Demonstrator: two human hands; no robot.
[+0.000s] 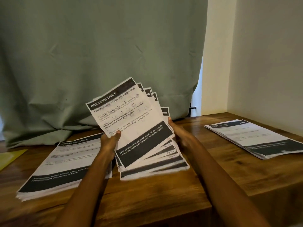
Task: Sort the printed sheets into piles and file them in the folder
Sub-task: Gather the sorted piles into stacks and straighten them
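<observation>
Above the wooden table (pixel 164 194), both hands' grip holds fanned sheets (pixel 131 122) (left (pixel 109 143), right (pixel 178 133)).

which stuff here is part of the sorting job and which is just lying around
Part of the job: fanned sheets held by left hand and right hand; left pile; right pile; yellow folder.

Just there: curtain, table.
</observation>
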